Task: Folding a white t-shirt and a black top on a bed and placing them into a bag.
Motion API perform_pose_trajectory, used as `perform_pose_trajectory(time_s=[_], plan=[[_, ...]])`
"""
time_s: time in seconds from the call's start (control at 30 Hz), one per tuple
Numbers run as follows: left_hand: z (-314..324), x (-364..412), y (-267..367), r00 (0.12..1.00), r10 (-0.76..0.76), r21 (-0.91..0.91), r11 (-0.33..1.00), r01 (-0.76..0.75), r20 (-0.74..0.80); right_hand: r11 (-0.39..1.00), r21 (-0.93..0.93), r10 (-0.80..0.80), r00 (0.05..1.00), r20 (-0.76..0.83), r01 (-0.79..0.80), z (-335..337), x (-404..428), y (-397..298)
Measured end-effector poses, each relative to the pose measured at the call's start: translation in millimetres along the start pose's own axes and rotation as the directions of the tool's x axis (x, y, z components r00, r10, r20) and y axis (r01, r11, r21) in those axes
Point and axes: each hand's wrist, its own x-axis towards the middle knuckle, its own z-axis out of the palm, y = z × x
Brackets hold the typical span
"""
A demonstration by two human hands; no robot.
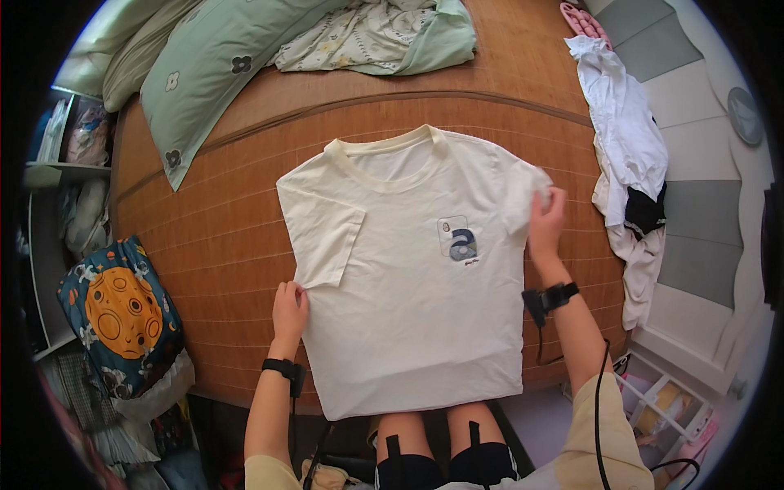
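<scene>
A cream short-sleeved T-shirt (404,318) lies spread on a brown woven mat (233,245), its collar away from me and its hem at the near edge. A blue letter patch (463,245) is on its chest. The sleeve on the left is folded inward over the front. My left hand (290,311) pinches the shirt's left side edge, just below that sleeve. My right hand (547,217) has hold of the sleeve on the right, which is lifted and slightly blurred. Both wrists wear black straps with small devices and cables.
A green flowered pillow (202,79) and a folded patterned quilt (380,37) lie at the far side. White clothes (625,122) and a black garment (644,211) line the right edge. A planet-print bag (122,312) and shelves (67,164) stand left; a white rack (661,392) is lower right.
</scene>
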Motion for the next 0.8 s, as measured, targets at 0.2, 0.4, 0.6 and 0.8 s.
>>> perform_pose_trajectory(time_s=[0.2, 0.4, 0.6, 0.8], plan=[[-2.7, 3.6, 5.5, 0.999, 0.002, -0.015, 1.000, -0.001, 0.033, 0.843, -0.049, -0.417, 0.710, 0.567, 0.535, -14.3, -69.8, -24.8], [-5.5, 5.2, 15.3, 0.994, -0.054, 0.087, 0.995, 0.046, 0.093, 0.794, -0.299, -0.360, 0.806, 0.470, 0.529, -22.7, -73.7, 4.9], [1.2, 5.9, 35.9, 0.999, -0.011, 0.051, 0.999, 0.013, -0.039, 0.830, -0.414, -0.049, 0.788, 0.614, 0.374, -30.2, -81.0, 44.4], [3.9, 9.2, 58.5, 0.998, 0.023, 0.004, 1.000, -0.023, -0.059, 0.947, -0.284, -0.031, 0.925, 0.379, 0.148, -44.3, -78.9, 48.0]])
